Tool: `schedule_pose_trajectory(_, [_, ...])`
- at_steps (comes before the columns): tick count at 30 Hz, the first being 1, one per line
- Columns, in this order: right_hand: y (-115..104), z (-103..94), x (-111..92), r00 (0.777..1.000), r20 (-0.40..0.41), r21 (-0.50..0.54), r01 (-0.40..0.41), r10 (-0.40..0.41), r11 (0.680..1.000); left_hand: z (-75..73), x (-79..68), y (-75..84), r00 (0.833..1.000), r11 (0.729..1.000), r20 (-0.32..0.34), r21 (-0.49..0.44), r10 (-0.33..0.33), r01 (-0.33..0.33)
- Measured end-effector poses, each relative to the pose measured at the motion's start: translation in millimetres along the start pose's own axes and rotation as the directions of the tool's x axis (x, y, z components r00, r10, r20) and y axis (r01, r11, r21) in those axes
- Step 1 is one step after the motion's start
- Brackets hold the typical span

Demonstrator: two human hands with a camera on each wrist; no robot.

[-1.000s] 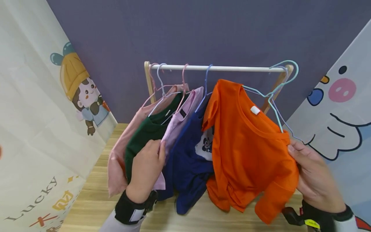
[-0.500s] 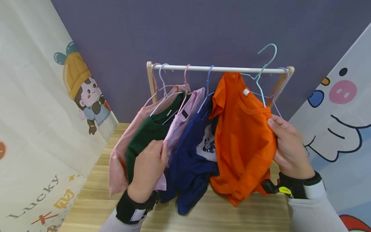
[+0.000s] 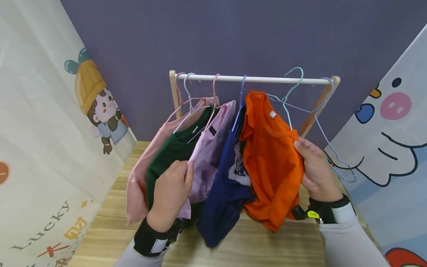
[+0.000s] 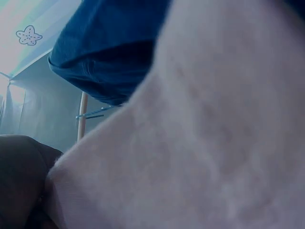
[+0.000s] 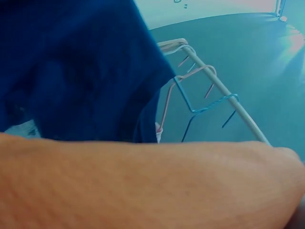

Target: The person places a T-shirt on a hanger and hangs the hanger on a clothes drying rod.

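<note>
My left hand (image 3: 171,187) pinches the edge of a lilac shirt (image 3: 213,148), which fills much of the left wrist view as pale cloth. My right hand (image 3: 317,170) grips the sleeve side of an orange shirt (image 3: 273,159), thumb in front. That shirt is on a mint hanger (image 3: 287,107), its hook level with the white rod (image 3: 267,79); whether the hook rests on the rod I cannot tell. Between the two shirts hangs a navy shirt (image 3: 223,189) with a white printed patch, on a blue hanger (image 3: 241,100). In the right wrist view, navy cloth (image 5: 76,62) hangs beyond my right hand (image 5: 152,186).
At the left of the rack, a pink shirt (image 3: 140,185) and a dark green shirt (image 3: 166,155) hang close together. A bare lilac hanger (image 3: 323,129) hangs tilted by the right wooden post (image 3: 313,115). Below lies the wooden tabletop (image 3: 267,248).
My right hand has carried the orange shirt left, and its hook rose above the rod, then came lower. The bare lilac hanger is now uncovered. The navy shirt has bunched up; my left hand barely moved.
</note>
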State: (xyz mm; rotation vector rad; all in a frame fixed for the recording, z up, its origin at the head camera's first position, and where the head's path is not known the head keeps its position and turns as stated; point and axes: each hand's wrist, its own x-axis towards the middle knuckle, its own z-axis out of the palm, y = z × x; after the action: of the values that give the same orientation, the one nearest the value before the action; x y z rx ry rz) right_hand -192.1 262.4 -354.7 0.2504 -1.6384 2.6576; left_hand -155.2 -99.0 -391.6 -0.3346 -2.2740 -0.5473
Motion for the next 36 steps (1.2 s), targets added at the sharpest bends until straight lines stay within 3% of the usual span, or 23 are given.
schedule_pose_trajectory(8, [17,-0.5,-1,0.998,-0.060,-0.034,-0.015,0.013,0.999,-3.1,-1.3,-2.3,1.000,1.000,0.005,-0.001,-0.021,0.021])
schedule_pose_trajectory(15, [27,2.3,-8,0.999,-0.049,-0.020,-0.015,0.014,1.000,-3.9,-1.4,-2.1,0.999,0.999,0.012,0.010,-0.031,0.031])
schedule_pose_trajectory(21, [29,0.1,-15,0.997,-0.072,-0.117,0.016,-0.024,0.993,-3.3,-2.1,-2.6,0.999,0.999,0.015,0.002,-0.037,0.037])
schedule_pose_trajectory(29, [27,-21.3,-38,0.978,-0.135,-0.354,0.103,-0.160,0.929,-3.8,-3.9,-11.4,0.998,0.998,-0.032,0.002,-0.059,0.059])
schedule_pose_trajectory(36, [31,-44.6,-57,0.932,-0.268,-0.478,0.090,-0.242,0.874,-4.7,-3.3,-22.3,0.990,1.000,-0.142,-0.025,-0.020,0.017])
